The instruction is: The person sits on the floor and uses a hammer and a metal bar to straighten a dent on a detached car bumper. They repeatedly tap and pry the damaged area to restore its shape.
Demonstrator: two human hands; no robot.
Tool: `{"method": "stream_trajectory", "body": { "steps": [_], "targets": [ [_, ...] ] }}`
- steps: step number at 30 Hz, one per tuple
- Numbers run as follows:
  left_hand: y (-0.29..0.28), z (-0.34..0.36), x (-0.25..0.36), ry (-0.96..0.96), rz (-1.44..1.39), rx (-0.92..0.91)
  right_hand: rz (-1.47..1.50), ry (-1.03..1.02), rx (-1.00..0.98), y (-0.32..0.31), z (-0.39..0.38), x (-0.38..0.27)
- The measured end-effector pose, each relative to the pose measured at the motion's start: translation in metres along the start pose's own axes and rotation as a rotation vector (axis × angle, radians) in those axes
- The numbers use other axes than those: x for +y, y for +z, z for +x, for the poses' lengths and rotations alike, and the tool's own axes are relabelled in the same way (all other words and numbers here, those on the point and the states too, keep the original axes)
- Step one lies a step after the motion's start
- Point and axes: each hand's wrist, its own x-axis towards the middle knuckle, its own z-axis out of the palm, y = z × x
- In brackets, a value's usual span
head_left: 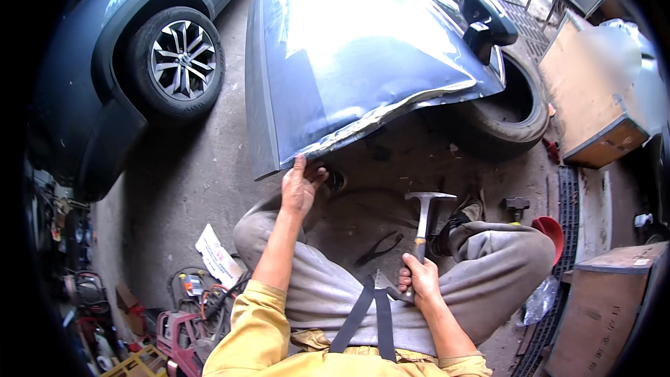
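Note:
A blue car door [293, 105] lies in front of me, propped partly over a loose tire [516, 129]; its near edge is crumpled and pale. My left hand [300, 188] touches that edge at the near left corner, fingers apart, one stretched up along the metal. In my right hand [421, 281], above my lap, is a hammer [422, 220] gripped by its handle, head up. Dark pliers [379, 248] lie on the floor between my legs. Behind them, a short-handled sledgehammer [516, 204] rests past my right foot.
A parked grey-blue car with its front wheel [183, 61] stands at the left. Wooden boxes [593, 108] line the right side, near a red bowl-shaped thing [550, 234]. Cables, a white paper [218, 257] and a pink-red machine [183, 338] lie at the lower left.

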Motion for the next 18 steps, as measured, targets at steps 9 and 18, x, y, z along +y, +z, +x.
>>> {"method": "stream_trajectory", "body": {
  "steps": [9,18],
  "targets": [
    [0.063,0.029,-0.027,-0.079,-0.043,0.056,0.193,0.088,-0.011,-0.04,0.013,-0.013],
    [0.08,0.036,-0.04,-0.072,-0.144,0.031,0.359,0.147,0.088,-0.066,0.016,-0.02]
  ]
}}
